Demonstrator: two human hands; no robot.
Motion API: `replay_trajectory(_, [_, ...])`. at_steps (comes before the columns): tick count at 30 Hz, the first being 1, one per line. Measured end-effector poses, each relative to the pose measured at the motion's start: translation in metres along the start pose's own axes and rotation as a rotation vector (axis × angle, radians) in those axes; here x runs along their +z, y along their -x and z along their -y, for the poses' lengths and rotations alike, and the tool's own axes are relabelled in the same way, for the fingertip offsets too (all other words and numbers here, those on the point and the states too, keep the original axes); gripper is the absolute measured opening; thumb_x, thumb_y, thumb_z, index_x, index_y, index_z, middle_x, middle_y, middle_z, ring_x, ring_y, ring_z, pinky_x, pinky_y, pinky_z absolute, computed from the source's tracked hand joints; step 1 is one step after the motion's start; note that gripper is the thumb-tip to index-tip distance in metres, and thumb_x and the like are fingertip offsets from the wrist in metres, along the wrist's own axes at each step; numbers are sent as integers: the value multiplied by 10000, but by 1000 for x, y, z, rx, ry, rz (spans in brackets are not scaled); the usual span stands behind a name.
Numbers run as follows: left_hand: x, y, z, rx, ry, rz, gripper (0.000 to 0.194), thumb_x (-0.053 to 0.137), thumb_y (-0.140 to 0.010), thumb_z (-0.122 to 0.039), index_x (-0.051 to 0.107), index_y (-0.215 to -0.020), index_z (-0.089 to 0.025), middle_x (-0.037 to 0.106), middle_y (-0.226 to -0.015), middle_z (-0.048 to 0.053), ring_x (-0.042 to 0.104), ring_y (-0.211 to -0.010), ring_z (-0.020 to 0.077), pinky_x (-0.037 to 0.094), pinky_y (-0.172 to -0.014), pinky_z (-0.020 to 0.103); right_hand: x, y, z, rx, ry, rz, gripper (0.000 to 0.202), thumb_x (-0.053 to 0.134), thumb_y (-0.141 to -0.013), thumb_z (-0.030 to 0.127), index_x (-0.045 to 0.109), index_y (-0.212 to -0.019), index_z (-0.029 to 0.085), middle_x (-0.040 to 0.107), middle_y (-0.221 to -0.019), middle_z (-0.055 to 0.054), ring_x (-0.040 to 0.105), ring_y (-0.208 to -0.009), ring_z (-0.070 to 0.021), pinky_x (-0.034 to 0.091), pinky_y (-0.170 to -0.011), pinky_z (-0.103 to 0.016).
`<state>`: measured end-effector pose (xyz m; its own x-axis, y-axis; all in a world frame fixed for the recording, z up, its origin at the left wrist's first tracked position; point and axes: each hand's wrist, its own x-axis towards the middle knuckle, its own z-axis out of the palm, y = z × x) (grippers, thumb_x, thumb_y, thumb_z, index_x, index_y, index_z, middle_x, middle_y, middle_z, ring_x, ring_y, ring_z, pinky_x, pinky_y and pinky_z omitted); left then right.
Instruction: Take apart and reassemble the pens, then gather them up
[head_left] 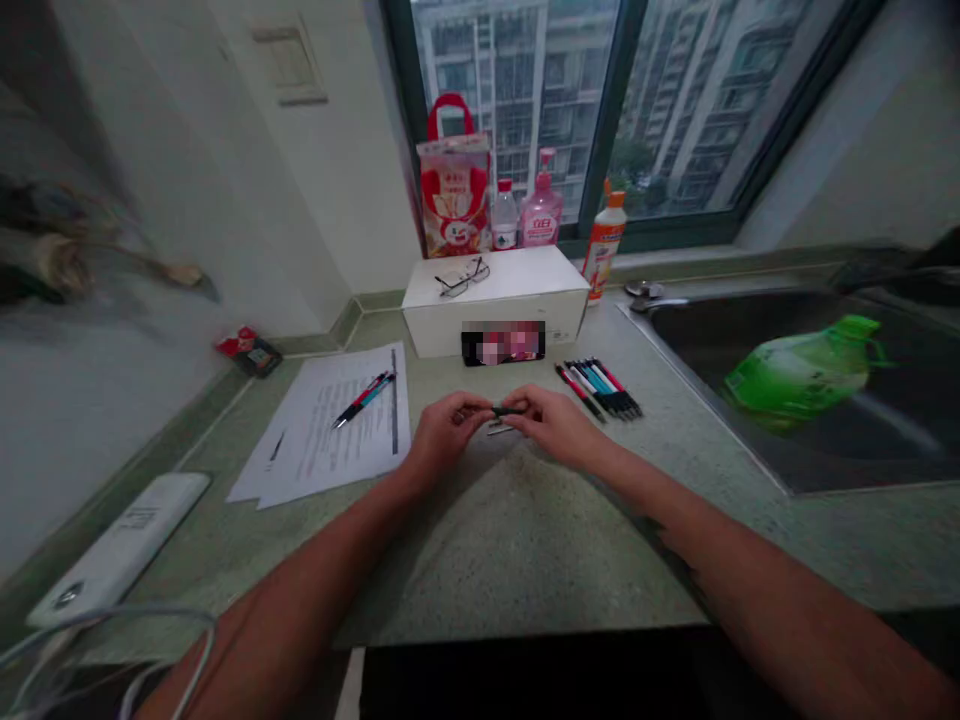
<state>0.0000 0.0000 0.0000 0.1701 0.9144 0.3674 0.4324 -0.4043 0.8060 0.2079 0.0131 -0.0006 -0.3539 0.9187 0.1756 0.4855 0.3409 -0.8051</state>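
- Wide green-grey counter beneath it all, front edge on the viewer's side, and the best open room runs between the two forearms, from the fingers back to that edge
- Over on the right, the sink with its pale rim, a green jug lying inside; small parts are best worked well short of that drop
- Dead ahead, the white box, its front face walling off the far side, so sideways moves look safer than forward pushes
- Printed sheets out left, their near edge just beside the left wrist; a dragging sleeve of movement there could shift them
- And here's the action: left hand and right hand nearly meet, fingertips of both closed in a pinch on a dark green piece, the left grip partly hidden
- Row of pens just beside the right hand, leaving that wrist little room outward
- That dark piece sits between the fingertips, over the counter; a light, level pinch with both ends in line should serve best
- Tiniest of all, a slim silvery piece just below, held or lying loose I cannot tell, so mind the knuckles
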Motion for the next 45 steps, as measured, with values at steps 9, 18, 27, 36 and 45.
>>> replay_trajectory(9, [3,-1,1,-2,-67,23,76,696,-884,-247,735,-903,-185,739,-824,28,658,-715,165,522,-682,273,-3,0,2,-75,74,-25,85,700,-887,181,704,-972,186,722,-909,-39,638,-803,-171,455,-713,-295])
replay_trajectory(18, [-1,-4,10,-92,-453,125,45,692,-853,-139,720,-876,-164,687,-853,50,630,-785,201,488,-739,324,-4,4,3,-115,329,128,150,726,-872,194,728,-1019,226,727,-978,-36,657,-866,-185,461,-753,-304])
replay_trajectory(27, [-1,-3,8,-47,-498,160,44,678,-881,-151,719,-897,-154,702,-904,75,639,-869,237,500,-820,373,-5,6,3,-145,469,184,159,693,-904,204,752,-1048,236,707,-1008,-53,664,-905,-224,470,-766,-332])
replay_trajectory(36, [4,-3,6,-103,31,185,69,706,-863,-218,727,-914,-177,745,-841,31,684,-758,172,538,-752,293,-7,4,4,-257,311,-18,121,703,-902,149,710,-1011,202,671,-990,-45,642,-860,-178,465,-754,-301])
replay_trajectory(45, [4,-4,9,-156,192,133,110,735,-823,-239,722,-898,-160,754,-852,49,699,-782,174,551,-764,299,-6,4,5,-287,242,-48,120,699,-890,117,698,-988,187,682,-976,-47,628,-853,-173,458,-736,-293])
